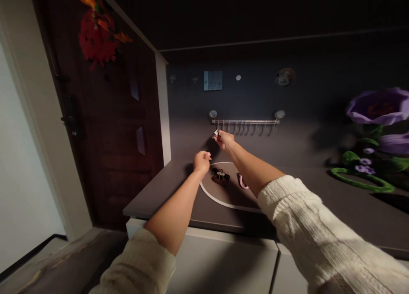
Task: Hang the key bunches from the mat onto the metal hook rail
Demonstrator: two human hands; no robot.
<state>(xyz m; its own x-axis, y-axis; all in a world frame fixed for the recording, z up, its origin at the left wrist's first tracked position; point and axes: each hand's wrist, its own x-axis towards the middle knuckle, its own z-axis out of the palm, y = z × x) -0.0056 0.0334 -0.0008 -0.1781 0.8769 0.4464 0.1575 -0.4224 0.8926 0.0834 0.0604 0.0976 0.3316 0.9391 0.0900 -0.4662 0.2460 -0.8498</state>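
Observation:
Near the left end of a hook rail point(246, 122), my right hand point(225, 140) is closed in a pinch on a small white-and-silver item point(216, 133). Its exact kind is too small to make out. My left hand point(202, 162) hovers lower and to the left, fingers curled; whether anything is in them is hidden. Below both hands lies a rounded mat with a pale rim point(220, 202). On it rest a small cluster of dark and light items point(220, 174) and a pink-edged loop point(243, 182), partly covered by my right forearm.
A wall switch panel point(213, 80) sits above the rail. Large purple artificial flowers point(377, 108) stand on the counter point(159, 196) at the right. A dark red door point(105, 157) with a hanging red decoration point(97, 38) is on the left.

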